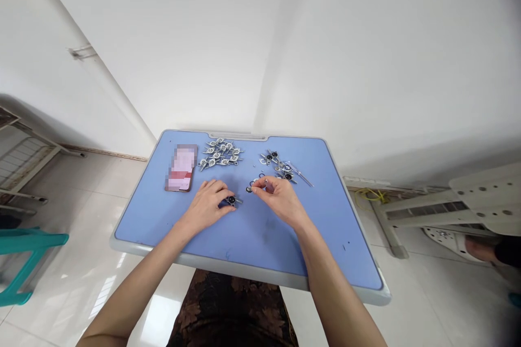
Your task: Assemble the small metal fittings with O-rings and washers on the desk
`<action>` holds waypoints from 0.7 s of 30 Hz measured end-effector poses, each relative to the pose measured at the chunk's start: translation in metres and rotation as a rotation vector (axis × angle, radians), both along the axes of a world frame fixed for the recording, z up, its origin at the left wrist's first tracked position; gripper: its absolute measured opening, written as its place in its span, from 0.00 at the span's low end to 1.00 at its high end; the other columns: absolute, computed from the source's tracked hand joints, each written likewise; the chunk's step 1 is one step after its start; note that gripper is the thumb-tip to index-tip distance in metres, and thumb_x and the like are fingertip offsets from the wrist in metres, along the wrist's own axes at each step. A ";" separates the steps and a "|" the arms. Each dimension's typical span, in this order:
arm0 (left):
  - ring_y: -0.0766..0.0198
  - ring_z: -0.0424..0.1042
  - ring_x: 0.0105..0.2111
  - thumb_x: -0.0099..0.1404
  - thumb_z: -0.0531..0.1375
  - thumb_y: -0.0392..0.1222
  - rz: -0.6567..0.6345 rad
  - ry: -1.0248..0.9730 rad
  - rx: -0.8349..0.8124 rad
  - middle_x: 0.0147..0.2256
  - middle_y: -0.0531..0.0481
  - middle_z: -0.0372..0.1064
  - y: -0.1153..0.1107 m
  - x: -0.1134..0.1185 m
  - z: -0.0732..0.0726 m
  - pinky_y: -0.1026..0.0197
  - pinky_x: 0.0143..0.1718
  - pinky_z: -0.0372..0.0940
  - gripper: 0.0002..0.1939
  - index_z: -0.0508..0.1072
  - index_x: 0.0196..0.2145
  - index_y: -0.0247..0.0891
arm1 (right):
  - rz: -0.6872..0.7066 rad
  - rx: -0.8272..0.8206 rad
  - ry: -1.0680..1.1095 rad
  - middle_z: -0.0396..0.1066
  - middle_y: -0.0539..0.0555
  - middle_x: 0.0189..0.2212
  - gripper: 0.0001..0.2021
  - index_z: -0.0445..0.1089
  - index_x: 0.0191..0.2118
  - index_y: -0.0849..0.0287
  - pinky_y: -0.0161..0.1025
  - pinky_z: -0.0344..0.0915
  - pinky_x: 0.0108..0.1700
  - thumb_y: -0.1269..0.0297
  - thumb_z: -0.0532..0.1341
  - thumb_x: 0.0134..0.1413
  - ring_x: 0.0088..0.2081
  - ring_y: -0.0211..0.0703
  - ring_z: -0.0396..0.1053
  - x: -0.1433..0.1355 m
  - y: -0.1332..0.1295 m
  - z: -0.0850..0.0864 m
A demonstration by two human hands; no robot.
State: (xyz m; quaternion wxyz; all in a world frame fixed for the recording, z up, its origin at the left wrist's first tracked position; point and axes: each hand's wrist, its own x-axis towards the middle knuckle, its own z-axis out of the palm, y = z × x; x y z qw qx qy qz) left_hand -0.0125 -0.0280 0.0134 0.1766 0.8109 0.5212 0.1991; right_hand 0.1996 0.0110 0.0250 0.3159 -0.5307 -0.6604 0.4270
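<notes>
My left hand is closed on a small metal fitting with a black round centre, holding it against the blue tabletop. To its right, my right hand pinches a small dark ring between thumb and fingertips, just above the table. Another black ring lies beyond those fingertips. Farther back on the right is a group of similar metal fittings with black centres, and a screwdriver with a clear handle lies beside them. Several metal fittings without black centres are clustered at the back middle.
A phone lies at the table's left. The blue table has a raised pale rim and stands against a white wall. A teal stool is on the left floor; a white metal frame and another person's foot are at right.
</notes>
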 end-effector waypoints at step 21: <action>0.59 0.67 0.38 0.62 0.62 0.43 0.027 -0.042 -0.074 0.34 0.51 0.70 0.000 0.013 -0.007 0.56 0.40 0.54 0.06 0.70 0.35 0.38 | 0.202 0.159 -0.195 0.70 0.49 0.24 0.07 0.72 0.29 0.57 0.35 0.58 0.31 0.68 0.57 0.52 0.27 0.38 0.64 -0.025 -0.021 0.006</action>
